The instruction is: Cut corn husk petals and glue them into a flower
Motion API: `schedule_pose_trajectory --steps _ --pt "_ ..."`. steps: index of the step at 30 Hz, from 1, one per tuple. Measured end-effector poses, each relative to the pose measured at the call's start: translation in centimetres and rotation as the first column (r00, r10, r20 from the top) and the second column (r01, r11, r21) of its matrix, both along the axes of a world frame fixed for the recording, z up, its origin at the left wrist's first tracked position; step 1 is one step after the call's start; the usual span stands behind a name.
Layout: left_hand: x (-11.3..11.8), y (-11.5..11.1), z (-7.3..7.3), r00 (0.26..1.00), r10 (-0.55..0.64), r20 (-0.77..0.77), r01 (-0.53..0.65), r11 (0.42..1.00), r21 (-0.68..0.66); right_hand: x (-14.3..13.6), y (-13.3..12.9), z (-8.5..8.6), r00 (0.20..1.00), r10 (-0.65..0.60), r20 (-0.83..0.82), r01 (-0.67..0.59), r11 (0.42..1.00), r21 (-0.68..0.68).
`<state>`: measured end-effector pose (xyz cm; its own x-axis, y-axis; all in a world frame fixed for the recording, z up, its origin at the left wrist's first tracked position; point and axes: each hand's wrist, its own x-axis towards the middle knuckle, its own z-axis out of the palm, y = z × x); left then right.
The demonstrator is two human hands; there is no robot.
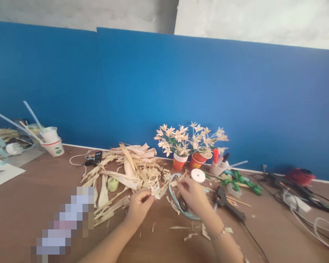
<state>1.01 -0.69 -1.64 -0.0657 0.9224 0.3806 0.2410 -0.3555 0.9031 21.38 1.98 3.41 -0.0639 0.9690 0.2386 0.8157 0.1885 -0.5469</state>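
My left hand (140, 206) is at the middle of the table, thumb and fingers pinched on a small pale piece of husk (156, 193). Just right of it, my right hand (190, 192) hovers over a light blue ribbon (173, 193), its fingers bent together; what they hold, if anything, is too small to make out. Behind my left hand lies a heap of dried husks (131, 164). A white spool (197, 175) sits just behind my right hand. Pale husk flowers (178, 136) stand in red paper cups (178, 162) farther back.
A black glue gun (227, 204) with a cord lies right of my right hand. Green wrapped stems (244, 181) and tangled cables (298, 204) are farther right. White cups (54, 147) with sticks stand at left. A blue partition (164, 87) rises behind the table.
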Motion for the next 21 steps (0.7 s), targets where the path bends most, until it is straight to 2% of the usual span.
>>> schedule_pose_trajectory --steps 2,3,5,8,10,13,17,21 --pt "0.0 0.1 0.0 1.0 0.008 0.003 -0.008 1.0 0.015 1.0 0.2 0.5 0.996 -0.012 0.083 0.025 0.987 -0.156" --pt "0.1 0.1 -0.1 1.0 0.012 0.006 -0.012 1.0 0.014 1.1 0.1 0.7 0.998 0.012 0.069 0.002 0.981 -0.193" --pt "0.2 0.1 -0.4 1.0 0.009 0.022 -0.008 1.0 -0.012 0.4 -0.5 1.1 0.993 0.099 -0.067 -0.112 0.967 -0.229" --pt "0.3 0.0 -0.5 0.999 -0.025 0.047 0.028 0.998 -0.064 -2.1 -1.6 1.0 0.929 0.176 -0.326 -0.278 0.914 -0.297" --pt "0.3 -0.1 -0.4 0.999 -0.028 0.026 0.03 0.998 -0.052 -3.8 -2.3 0.6 0.886 0.16 -0.436 -0.312 0.9 -0.303" --pt "0.1 -0.3 0.0 0.998 0.028 -0.059 -0.025 0.998 0.055 -5.5 -2.7 -0.2 0.82 0.085 -0.566 -0.309 0.898 -0.312" --pt "0.0 -0.3 0.2 0.983 0.112 -0.142 -0.079 0.973 0.217 -6.0 -2.7 -0.7 0.722 0.001 -0.692 -0.329 0.88 -0.342" --pt "0.1 -0.5 0.2 0.966 0.17 -0.193 -0.113 0.955 0.275 -6.1 -2.6 -0.8 0.685 -0.018 -0.728 -0.324 0.887 -0.328"
